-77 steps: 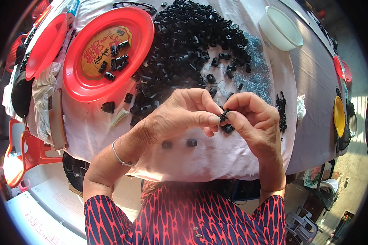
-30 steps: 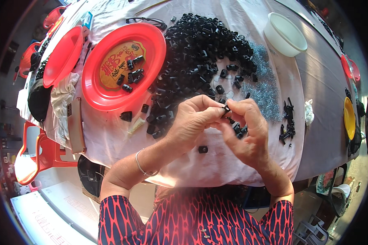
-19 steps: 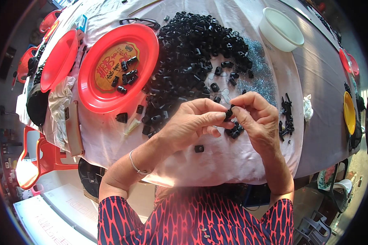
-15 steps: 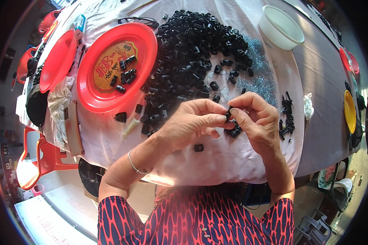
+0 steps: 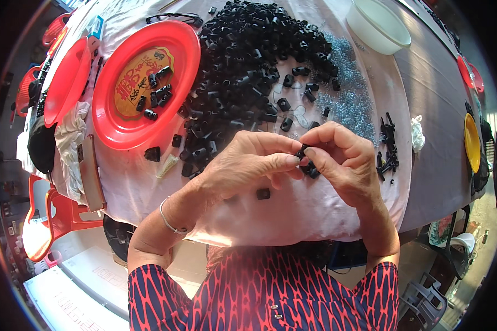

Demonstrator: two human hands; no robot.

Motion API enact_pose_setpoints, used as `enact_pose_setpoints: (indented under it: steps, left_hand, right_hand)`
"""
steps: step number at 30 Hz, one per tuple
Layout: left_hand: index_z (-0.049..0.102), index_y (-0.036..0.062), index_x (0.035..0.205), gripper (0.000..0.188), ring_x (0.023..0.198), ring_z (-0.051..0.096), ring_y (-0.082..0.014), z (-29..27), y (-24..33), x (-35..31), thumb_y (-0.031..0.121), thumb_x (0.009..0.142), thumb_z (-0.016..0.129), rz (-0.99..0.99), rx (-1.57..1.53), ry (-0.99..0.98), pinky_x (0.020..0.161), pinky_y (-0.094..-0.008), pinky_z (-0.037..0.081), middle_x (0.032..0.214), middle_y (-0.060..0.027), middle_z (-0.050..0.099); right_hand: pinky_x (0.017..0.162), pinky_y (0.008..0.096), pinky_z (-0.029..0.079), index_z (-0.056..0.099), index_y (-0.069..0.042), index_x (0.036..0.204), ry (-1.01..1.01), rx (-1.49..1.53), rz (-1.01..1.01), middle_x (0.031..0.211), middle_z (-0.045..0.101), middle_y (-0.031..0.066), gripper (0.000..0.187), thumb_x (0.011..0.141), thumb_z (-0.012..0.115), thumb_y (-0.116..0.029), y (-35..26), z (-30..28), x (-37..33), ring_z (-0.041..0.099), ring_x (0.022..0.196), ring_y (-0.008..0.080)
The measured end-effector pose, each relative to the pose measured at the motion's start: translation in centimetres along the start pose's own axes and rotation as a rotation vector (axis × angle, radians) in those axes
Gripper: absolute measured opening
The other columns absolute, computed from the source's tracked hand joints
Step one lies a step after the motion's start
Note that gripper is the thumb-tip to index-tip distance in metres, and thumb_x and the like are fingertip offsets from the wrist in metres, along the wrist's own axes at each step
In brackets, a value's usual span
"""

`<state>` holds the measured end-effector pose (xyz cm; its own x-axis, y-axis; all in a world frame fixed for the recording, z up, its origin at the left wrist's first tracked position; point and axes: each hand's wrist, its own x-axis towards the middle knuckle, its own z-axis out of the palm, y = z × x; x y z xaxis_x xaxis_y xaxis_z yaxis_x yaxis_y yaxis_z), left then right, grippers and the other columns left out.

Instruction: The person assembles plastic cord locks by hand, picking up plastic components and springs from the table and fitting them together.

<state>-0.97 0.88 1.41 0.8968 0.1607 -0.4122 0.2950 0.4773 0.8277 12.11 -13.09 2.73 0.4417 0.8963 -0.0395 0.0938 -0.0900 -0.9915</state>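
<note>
At the middle of the table, my left hand [image 5: 243,163] and my right hand [image 5: 342,165] meet fingertip to fingertip. Both pinch one small black plastic cord lock [image 5: 302,151], mostly covered by the fingers. Just below the fingertips lie a few more black pieces [image 5: 311,170], partly hidden by the hands. A single black piece [image 5: 263,193] rests on the cloth nearer to me. Beyond the hands spreads a big heap of hollow black plastic cord-lock bodies [image 5: 243,66]. Fine silvery springs [image 5: 348,105] lie along its right side.
A red plate [image 5: 107,118] holds several black cord locks [image 5: 161,95]. Thin black plungers [image 5: 389,146] lie right of my right hand. Farther off stand a white tub [image 5: 378,30] and a yellow plate [image 5: 471,143]. Glasses [image 5: 174,19] and a crumpled white cloth [image 5: 70,146] are at left.
The view has shifted slightly, so the table's things appear a little farther up and left. Both hands keep their pinch on the small black piece, with only slight finger movement.
</note>
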Motion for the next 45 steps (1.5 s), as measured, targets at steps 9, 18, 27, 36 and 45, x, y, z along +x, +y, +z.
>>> enact_pose_setpoints:
  steps: [9, 18, 27, 36, 45]
  left_hand:
    - [0.061, -0.0015, 0.105, 0.025, 0.079, 0.066, -0.0199, -1.0, -0.4, 0.1, 0.011, 0.084, 0.063, -0.070, -0.126, -0.083, 0.062, -0.0273, 0.053, 0.091, -0.0137, 0.067]
    - [0.061, -0.0020, 0.104, 0.025, 0.078, 0.066, -0.0224, -1.0, -1.0, 0.5, 0.009, 0.082, 0.065, -0.044, -0.271, -0.159, 0.066, -0.0315, 0.054, 0.091, -0.0149, 0.067]
    - [0.058, -0.0034, 0.109, 0.030, 0.081, 0.065, -0.0216, -1.0, -1.4, 0.7, 0.015, 0.086, 0.062, -0.013, -0.266, -0.199, 0.067, -0.0304, 0.053, 0.093, -0.0147, 0.065]
    - [0.056, -0.0037, 0.111, 0.029, 0.085, 0.064, -0.0188, -1.2, -2.3, 1.3, 0.015, 0.089, 0.058, 0.014, -0.454, -0.270, 0.074, -0.0297, 0.053, 0.098, -0.0150, 0.064]
    - [0.056, -0.0031, 0.112, 0.028, 0.091, 0.061, -0.0167, -0.7, -1.8, 1.1, 0.015, 0.090, 0.056, -0.009, -0.466, -0.303, 0.082, -0.0281, 0.050, 0.102, -0.0138, 0.063]
  right_hand:
    - [0.060, 0.0207, 0.047, 0.061, 0.003, 0.089, 0.015, -0.040, -0.094, 0.079, 0.062, 0.0033, 0.006, 0.083, 0.059, 0.001, 0.3, 0.1, 0.0, 0.059, 0.070, 0.0064]
    - [0.059, 0.0194, 0.046, 0.061, 0.002, 0.088, 0.085, 0.018, -0.085, 0.077, 0.060, 0.0021, 0.006, 0.082, 0.059, 0.002, 0.3, 0.8, -0.4, 0.058, 0.069, 0.0052]
    - [0.058, 0.0207, 0.047, 0.058, 0.001, 0.088, 0.144, -0.063, -0.284, 0.076, 0.058, 0.0049, 0.009, 0.080, 0.060, 0.005, 1.1, 1.3, -0.6, 0.059, 0.068, 0.0082]
    - [0.056, 0.0271, 0.048, 0.056, 0.002, 0.097, 0.143, -0.300, -0.509, 0.083, 0.056, 0.0105, 0.029, 0.070, 0.066, 0.005, 0.4, 1.3, -0.3, 0.058, 0.068, 0.0159]
    - [0.065, 0.0356, 0.047, 0.054, 0.002, 0.101, 0.205, -0.602, -0.655, 0.088, 0.054, 0.0135, 0.047, 0.058, 0.070, 0.003, 1.0, 1.5, -0.4, 0.053, 0.076, 0.0289]
